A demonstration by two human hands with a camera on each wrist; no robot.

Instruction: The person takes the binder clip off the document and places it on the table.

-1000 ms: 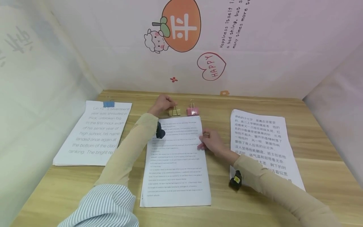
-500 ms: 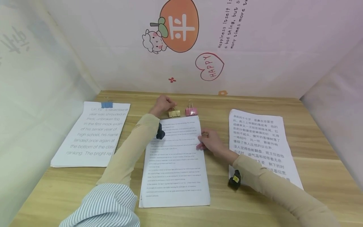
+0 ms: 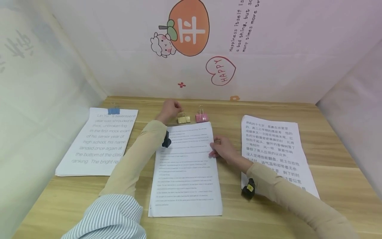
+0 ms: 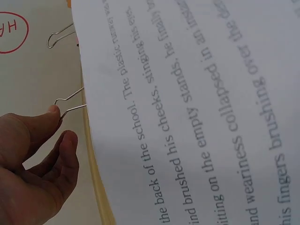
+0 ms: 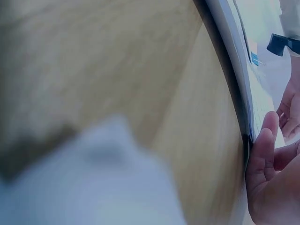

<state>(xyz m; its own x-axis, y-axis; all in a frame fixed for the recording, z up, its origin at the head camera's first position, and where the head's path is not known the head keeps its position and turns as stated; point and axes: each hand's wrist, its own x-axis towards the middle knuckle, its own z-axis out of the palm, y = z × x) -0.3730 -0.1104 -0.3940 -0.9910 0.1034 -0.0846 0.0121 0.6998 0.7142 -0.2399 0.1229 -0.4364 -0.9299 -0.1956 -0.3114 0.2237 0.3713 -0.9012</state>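
Yellow binder clip (image 3: 183, 118) at the far edge of the tabletop (image 3: 232, 219), just beyond the top of the middle paper stack (image 3: 185, 169) — the left hand (image 3: 169, 110) pinches its wire handle between fingertips, as the left wrist view shows. The right hand (image 3: 222, 150) rests flat-fingered on the stack's right edge, steadying it. Judging by the scene, 1 stack at left already wears a blue clip (image 3: 113, 110); the middle stack is unclipped, and a pink clip (image 3: 202, 117) waits beside the yellow one — the Chinese-text stack (image 3: 273, 149) also lies loose.
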